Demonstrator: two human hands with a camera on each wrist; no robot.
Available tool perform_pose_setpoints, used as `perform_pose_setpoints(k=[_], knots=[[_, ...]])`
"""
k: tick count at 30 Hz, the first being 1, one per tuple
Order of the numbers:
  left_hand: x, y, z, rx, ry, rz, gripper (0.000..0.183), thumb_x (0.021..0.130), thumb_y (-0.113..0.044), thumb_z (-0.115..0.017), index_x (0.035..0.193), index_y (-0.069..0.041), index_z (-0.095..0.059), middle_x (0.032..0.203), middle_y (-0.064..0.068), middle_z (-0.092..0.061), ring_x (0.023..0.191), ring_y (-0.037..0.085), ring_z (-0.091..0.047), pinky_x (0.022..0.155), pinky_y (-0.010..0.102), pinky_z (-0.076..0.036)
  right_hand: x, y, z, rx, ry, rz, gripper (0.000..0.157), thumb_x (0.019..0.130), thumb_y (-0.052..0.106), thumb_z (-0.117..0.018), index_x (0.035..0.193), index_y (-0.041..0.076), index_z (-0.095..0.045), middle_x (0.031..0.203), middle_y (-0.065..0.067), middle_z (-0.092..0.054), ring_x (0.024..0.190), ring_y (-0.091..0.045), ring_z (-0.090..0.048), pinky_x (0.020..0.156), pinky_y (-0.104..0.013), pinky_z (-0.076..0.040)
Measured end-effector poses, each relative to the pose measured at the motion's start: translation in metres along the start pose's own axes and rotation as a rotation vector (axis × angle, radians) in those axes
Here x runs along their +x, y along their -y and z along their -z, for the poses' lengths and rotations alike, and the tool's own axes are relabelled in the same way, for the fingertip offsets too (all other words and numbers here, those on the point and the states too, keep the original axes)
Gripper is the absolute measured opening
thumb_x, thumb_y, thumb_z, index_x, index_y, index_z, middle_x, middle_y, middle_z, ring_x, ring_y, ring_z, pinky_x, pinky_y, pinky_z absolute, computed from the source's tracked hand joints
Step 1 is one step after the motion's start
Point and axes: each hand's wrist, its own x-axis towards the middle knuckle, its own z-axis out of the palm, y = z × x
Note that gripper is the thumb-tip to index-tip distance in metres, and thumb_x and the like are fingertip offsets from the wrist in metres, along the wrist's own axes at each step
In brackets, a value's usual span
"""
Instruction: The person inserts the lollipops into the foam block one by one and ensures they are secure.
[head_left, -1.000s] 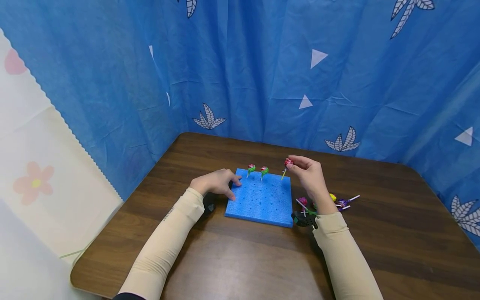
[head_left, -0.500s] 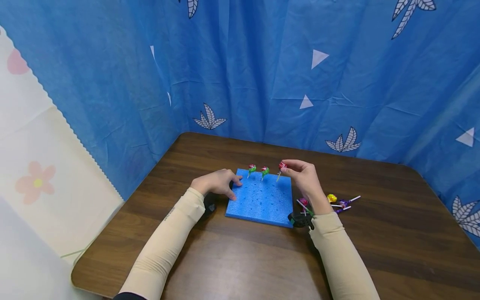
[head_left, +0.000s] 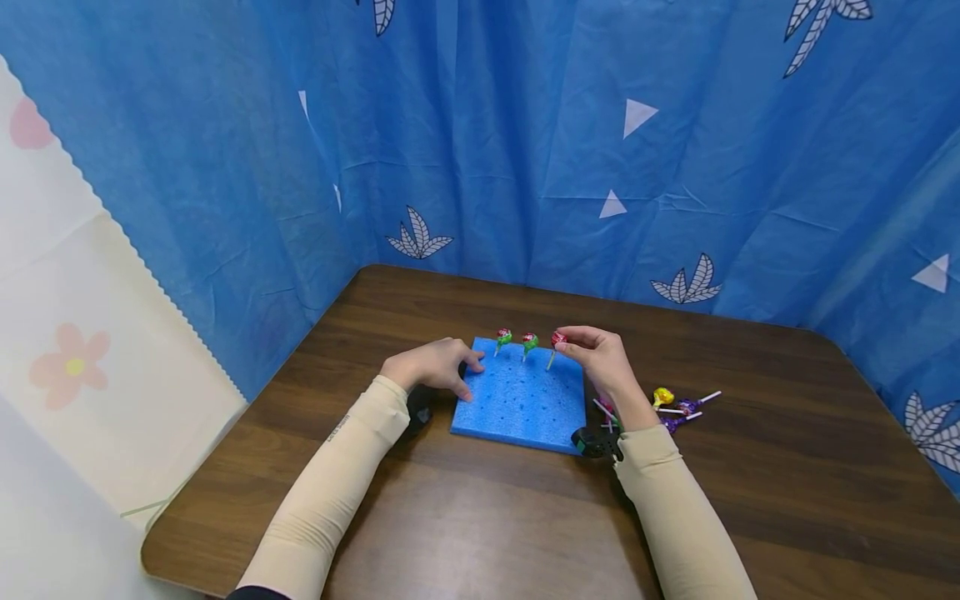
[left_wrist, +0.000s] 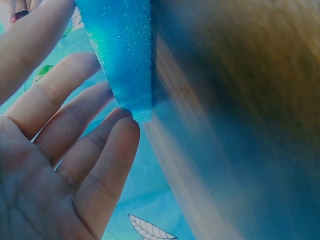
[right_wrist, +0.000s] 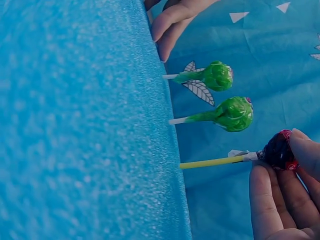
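Observation:
A blue foam board (head_left: 517, 417) dotted with small holes lies flat on the table. Along its far edge, two green-wrapped lollipops, the left one (head_left: 503, 337) and the middle one (head_left: 530, 342), stand upright on white sticks. My right hand (head_left: 603, 358) pinches a red-wrapped lollipop (right_wrist: 280, 150) by its head, to the right of those two. Its yellow stick points down, slightly tilted, and the tip meets the foam; whether it sits in a hole cannot be told. My left hand (head_left: 431, 367) rests on the board's left edge with fingers spread and fairly straight.
Right of the board, partly behind the right wrist, lies a loose pile of lollipops, including a yellow one (head_left: 663, 397) and a purple one (head_left: 687, 406). A blue curtain (head_left: 480, 150) hangs behind the brown wooden table (head_left: 465, 517).
My right hand has moved left and a little nearer with the red lollipop, bringing its stick closer to the green pair. The left hand and the board have stayed in place.

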Motion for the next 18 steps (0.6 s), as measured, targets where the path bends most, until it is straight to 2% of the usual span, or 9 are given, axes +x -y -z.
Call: perform_pose_setpoints(k=[13,18], knots=[[-0.0004,0.0012,0.0004,0.005,-0.007,-0.007,0.054,0.084,-0.025,-0.082,0.133,-0.010,-0.066,0.156,0.004,-0.046,0.150,0.028,-0.035,0.118,0.044,-0.037,0.0015,-0.0046,-0.0039,-0.031,0.036,-0.019,0.036,0.094,0.011,-0.069,0.128,0.001,-0.065,0.122,-0.012,-0.070,0.094,-0.006,-0.068,0.095,-0.029,-0.057],[-0.0001,0.0019,0.0000,0.006,-0.008,-0.014,0.055,0.084,-0.025,-0.083,0.133,-0.009,-0.065,0.156,0.004,-0.046,0.150,0.028,-0.035,0.118,0.042,-0.038,0.0022,-0.0061,-0.0035,-0.035,0.044,-0.034,0.037,0.094,0.012,-0.071,0.128,0.001,-0.065,0.124,-0.013,-0.069,0.094,-0.007,-0.068,0.090,-0.021,-0.056]])
